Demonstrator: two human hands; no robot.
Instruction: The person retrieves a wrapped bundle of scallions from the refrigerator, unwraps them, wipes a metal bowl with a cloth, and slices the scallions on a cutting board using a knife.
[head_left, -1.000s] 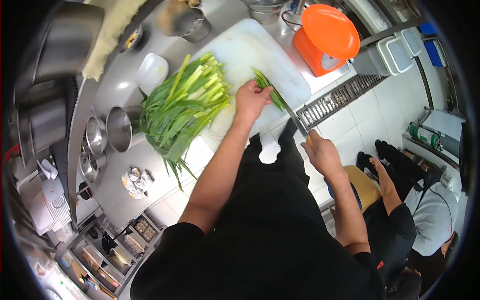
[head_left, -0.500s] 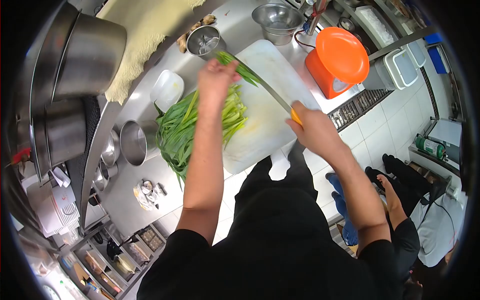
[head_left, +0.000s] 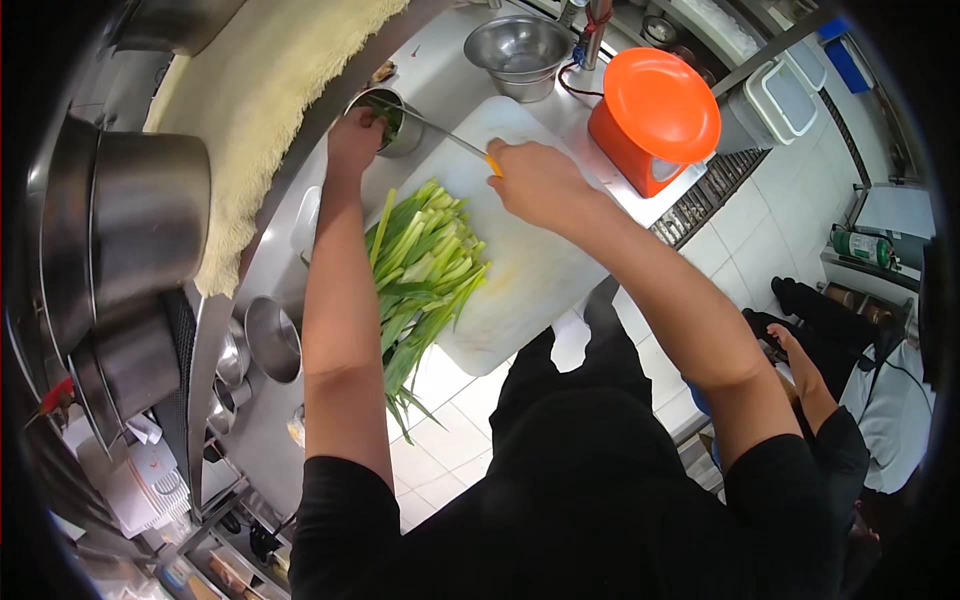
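Note:
My left hand (head_left: 353,138) reaches out over a small steel pot (head_left: 400,125) at the back of the counter, with cut green leaves at its fingers above the pot's mouth. My right hand (head_left: 537,180) grips a knife (head_left: 440,131) by its yellow handle; the blade points left towards the pot. A pile of long green leeks (head_left: 425,270) lies on the left side of the white cutting board (head_left: 545,270), below both hands.
An orange kitchen scale (head_left: 652,115) stands right of the board, a steel bowl (head_left: 519,52) behind it. Pots (head_left: 130,225) and a beige cloth (head_left: 265,110) sit on a shelf at left, small steel pots (head_left: 270,340) below. Another person (head_left: 860,400) crouches at lower right.
My left hand has carried the cut greens further left and back, from above the board to over the steel pot. My right hand with the knife followed it.

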